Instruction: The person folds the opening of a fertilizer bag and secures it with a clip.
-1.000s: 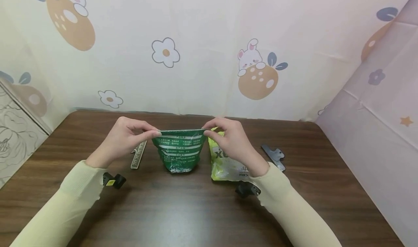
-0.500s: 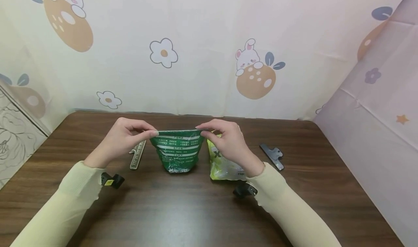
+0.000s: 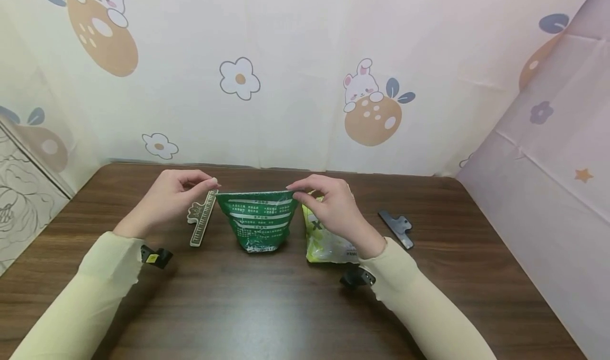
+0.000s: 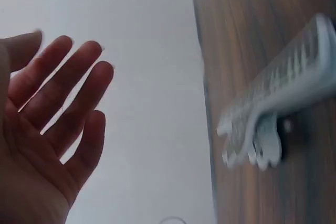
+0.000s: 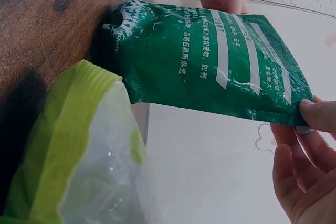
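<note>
A green bag [image 3: 261, 221] with white bands and printed text stands on the table, its top edge folded flat. My right hand [image 3: 329, 201] pinches the top right corner of that edge between thumb and fingers, as the right wrist view also shows. Just off the top left corner is my left hand [image 3: 173, 198], holding nothing; its fingers [image 4: 79, 95] are loosely spread in the left wrist view. Below it on the table lies a pale clip [image 3: 204, 219] with a row of ruler-like marks, blurred in the left wrist view.
A yellow-green and clear bag [image 3: 329, 241] lies right of the green one, partly behind my right hand. Farther right rests a grey-blue clip [image 3: 397, 227]. A patterned curtain [image 3: 295, 111] hangs along the back edge of the brown table [image 3: 257, 317].
My left hand has let go of the green bag's top left corner and moved a little left, uncovering more of the pale clip. My right hand first shifted slightly left, then stayed at its corner.
</note>
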### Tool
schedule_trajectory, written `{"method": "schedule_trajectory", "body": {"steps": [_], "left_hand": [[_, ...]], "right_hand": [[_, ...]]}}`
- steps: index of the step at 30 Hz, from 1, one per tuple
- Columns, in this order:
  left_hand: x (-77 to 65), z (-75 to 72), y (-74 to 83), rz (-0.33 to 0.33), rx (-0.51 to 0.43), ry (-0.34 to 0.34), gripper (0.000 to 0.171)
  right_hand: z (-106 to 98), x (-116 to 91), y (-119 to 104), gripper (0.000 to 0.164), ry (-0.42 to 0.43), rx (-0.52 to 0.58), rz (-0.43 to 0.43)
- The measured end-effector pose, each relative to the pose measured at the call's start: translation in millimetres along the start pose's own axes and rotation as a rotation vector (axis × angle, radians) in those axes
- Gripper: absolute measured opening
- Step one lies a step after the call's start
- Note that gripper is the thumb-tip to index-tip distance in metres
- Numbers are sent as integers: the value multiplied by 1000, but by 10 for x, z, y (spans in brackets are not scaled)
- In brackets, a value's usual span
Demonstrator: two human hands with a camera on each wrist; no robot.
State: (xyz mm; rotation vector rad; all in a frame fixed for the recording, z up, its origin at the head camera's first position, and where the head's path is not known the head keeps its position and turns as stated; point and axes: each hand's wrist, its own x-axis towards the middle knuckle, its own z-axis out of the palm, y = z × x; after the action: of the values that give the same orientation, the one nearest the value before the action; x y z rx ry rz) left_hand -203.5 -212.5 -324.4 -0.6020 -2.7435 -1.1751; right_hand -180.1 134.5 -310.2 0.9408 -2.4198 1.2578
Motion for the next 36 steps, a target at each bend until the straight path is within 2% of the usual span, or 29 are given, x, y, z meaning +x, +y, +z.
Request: {"method": "schedule_trajectory", "body": {"steps": [9,15,20,27,36], "left_hand": [[6,-92,-220,-105,249,-78,37],[7,-106,-318,-223,335,-146,35],[14,-89,-418,-298,362,-223,48],[9,-57,-483,-342,366,-298,61],[7,-16,-444,-353,365,-321,54]], "right_hand": [[5,2,7,20,0,-1,0],[6,4,5,20,-5,-1,10],[3,6,8,19,-6,5,8],[4,8,19,18,-8,5,8],[-1,3,9,19,-9,-1,9]]}}
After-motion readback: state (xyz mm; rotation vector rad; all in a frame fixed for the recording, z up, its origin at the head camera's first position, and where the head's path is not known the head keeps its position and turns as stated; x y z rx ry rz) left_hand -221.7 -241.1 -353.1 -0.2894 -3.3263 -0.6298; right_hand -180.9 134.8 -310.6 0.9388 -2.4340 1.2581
